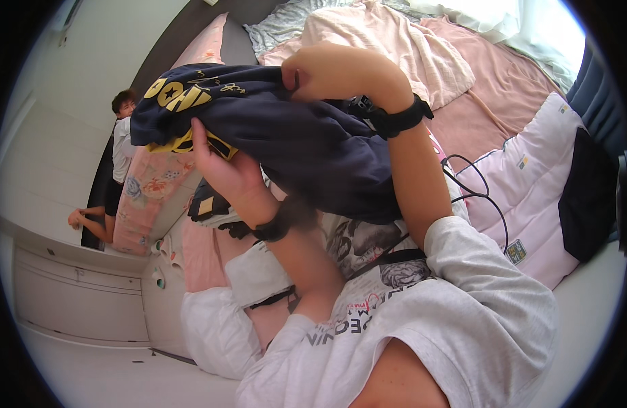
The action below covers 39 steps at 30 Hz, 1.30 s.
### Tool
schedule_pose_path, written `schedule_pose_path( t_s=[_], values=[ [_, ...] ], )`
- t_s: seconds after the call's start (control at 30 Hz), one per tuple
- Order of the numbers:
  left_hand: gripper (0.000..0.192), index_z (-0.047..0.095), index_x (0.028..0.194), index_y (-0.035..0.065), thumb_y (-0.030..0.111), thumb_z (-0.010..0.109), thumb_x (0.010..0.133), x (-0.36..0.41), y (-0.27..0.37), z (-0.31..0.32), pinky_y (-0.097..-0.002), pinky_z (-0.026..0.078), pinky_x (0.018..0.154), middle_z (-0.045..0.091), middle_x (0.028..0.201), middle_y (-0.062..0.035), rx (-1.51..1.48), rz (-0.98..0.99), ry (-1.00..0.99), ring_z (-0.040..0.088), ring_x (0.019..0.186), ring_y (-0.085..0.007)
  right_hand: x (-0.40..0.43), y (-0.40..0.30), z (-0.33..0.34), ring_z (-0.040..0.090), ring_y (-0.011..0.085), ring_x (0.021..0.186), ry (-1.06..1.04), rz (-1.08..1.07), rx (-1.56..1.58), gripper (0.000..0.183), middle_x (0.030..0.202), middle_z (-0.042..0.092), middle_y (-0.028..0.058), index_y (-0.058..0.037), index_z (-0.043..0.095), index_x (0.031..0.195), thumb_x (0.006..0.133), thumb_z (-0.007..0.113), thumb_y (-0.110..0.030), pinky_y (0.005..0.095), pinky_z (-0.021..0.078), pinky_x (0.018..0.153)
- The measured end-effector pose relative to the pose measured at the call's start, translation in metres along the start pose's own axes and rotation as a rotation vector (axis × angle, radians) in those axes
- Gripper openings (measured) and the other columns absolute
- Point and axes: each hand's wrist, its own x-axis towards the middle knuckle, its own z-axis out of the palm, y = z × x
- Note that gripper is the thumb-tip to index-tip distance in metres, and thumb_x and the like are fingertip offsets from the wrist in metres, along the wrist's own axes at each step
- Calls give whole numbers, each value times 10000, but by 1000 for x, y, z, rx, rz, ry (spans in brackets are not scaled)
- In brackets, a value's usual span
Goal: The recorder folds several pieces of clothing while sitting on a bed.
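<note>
A navy garment (303, 137) with yellow printing is held up in front of me, its lower part hanging towards my lap. Near its top edge my right hand (318, 74) pinches the fabric with curled fingers. My left hand (229, 171) supports the printed end from below, thumb lying against the outside and the other fingers hidden by cloth. A yellow-and-black edge (216, 145) shows beside that thumb. Black straps with small devices sit on both my wrists. Behind my left wrist is a stack of folded dark and light clothes (211, 206), partly covered.
A folded white cloth (257, 273) lies on the pink bedding beside me. To the right are a pale pink quilt (517, 204), a black cloth (589, 199) and a looped black cable (476, 194). Another person (122, 148) is at the left, beyond a floral-covered bed edge (150, 188).
</note>
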Motion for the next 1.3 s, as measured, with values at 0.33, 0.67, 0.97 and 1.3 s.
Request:
schedule_pose_path(
  t_s=[0.33, 0.67, 0.97, 1.3],
  values=[
    [423, 605, 1333, 23, 352, 523, 1080, -1, 1, -7, -411, 524, 1053, 665, 1291, -116, -130, -48, -47, 658, 1172, -243, 11, -13, 11, 658, 262, 746, -183, -301, 191, 313, 757, 653, 129, 16, 640, 928, 825, 758, -254, 387, 503, 691],
    [464, 723, 1072, -30, 421, 622, 1025, 21, -17, -44, -338, 546, 801, 755, 993, -142, 554, -57, 130, 728, 897, -222, 20, -7, 24, 612, 323, 684, 145, -263, 179, 253, 746, 650, 170, 21, 664, 915, 903, 689, -231, 408, 475, 662],
    [411, 656, 1011, -134, 267, 637, 926, -5, -2, -11, -295, 501, 642, 683, 754, -92, 1484, -249, -189, 649, 700, -141, 16, -18, -5, 666, 271, 743, 959, -65, 516, 242, 778, 672, 188, 64, 632, 920, 1000, 609, -163, 368, 502, 686],
    [299, 720, 1142, 10, 247, 735, 960, -31, -6, 43, -276, 518, 797, 737, 908, -80, 1006, 193, -314, 692, 894, -131, -2, -12, -21, 662, 236, 714, 971, -97, 440, 284, 750, 663, 219, 82, 687, 942, 989, 617, -189, 358, 500, 684]
  ],
)
